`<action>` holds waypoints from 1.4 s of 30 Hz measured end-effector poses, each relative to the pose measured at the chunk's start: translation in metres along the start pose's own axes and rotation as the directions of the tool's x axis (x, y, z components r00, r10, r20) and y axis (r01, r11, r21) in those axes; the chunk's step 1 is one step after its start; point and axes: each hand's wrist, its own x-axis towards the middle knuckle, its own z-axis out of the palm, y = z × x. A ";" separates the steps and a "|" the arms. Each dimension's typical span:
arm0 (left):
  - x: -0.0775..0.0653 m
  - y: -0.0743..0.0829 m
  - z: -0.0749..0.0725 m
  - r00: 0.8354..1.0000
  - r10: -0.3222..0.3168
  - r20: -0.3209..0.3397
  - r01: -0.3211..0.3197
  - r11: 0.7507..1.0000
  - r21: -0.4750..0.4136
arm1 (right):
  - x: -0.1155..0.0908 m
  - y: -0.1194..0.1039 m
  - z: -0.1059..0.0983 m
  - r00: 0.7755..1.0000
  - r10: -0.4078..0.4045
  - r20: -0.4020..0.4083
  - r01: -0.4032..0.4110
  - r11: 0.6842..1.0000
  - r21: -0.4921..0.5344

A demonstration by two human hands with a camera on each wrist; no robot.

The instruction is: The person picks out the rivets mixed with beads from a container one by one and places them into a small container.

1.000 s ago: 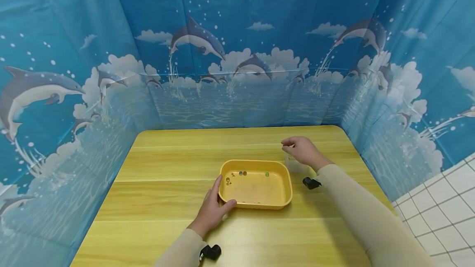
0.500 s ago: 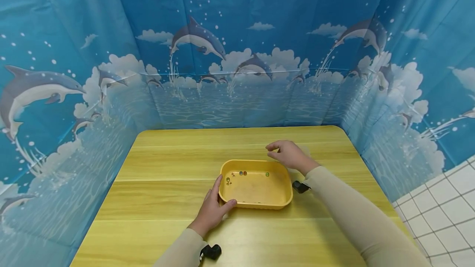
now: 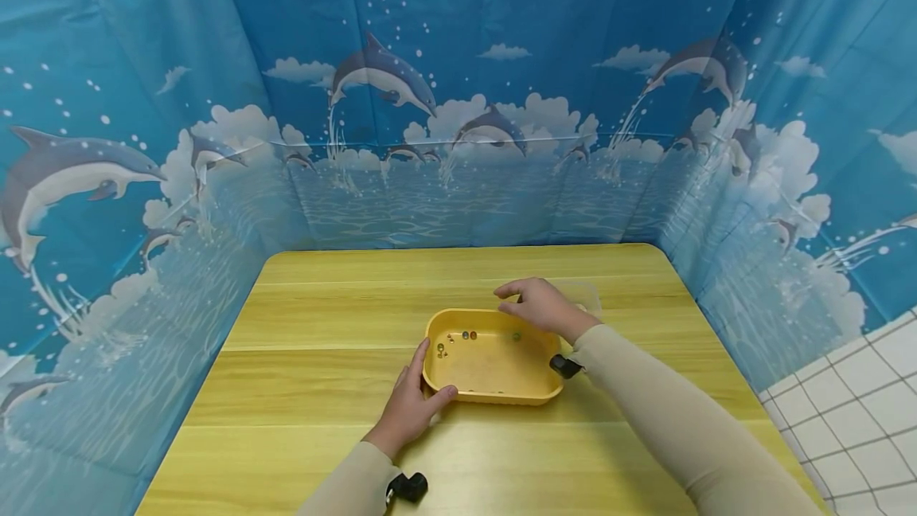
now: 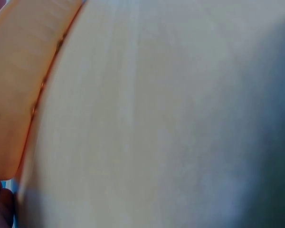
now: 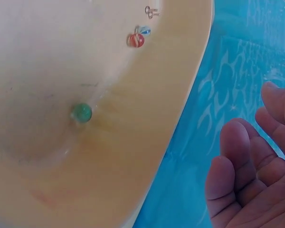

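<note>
A yellow plastic tray [image 3: 501,400] sits on the table with marbles and small metal screw eyes inside. My left hand [image 3: 408,412] holds its near left corner, thumb at the front rim and fingers along the left end. The right hand [image 3: 540,305] hovers over the far rim with its fingers loosely bent; nothing shows between them in the right wrist view. A green marble [image 5: 81,112] lies apart from a red marble [image 5: 137,40] and a blue-white marble [image 5: 145,31]. Two screw eyes [image 5: 152,14] lie beyond those. The right wrist and sleeve overlap the tray's far right corner.
A clear plastic container [image 3: 591,297] stands behind the right hand, partly hidden by it. The wood-grain table [image 3: 322,325] meets a blue dolphin-print curtain [image 3: 458,197] at the back and sides. White floor tiles [image 3: 860,420] show at the right.
My right hand has moved left and slightly nearer, from beside the clear container to over the tray's far rim. The left hand, tray and marbles have stayed in place.
</note>
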 end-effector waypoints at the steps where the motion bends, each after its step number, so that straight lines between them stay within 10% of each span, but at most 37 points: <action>1: 0.000 0.000 0.000 1.000 0.001 0.000 -0.001 1.000 0.002 | 0.001 -0.001 0.001 1.000 -0.005 0.002 0.005 1.000 -0.001; 42: -0.001 0.003 0.000 1.000 -0.001 0.000 0.001 1.000 0.025 | 0.017 -0.030 0.037 0.995 -0.039 0.091 0.041 0.999 -0.029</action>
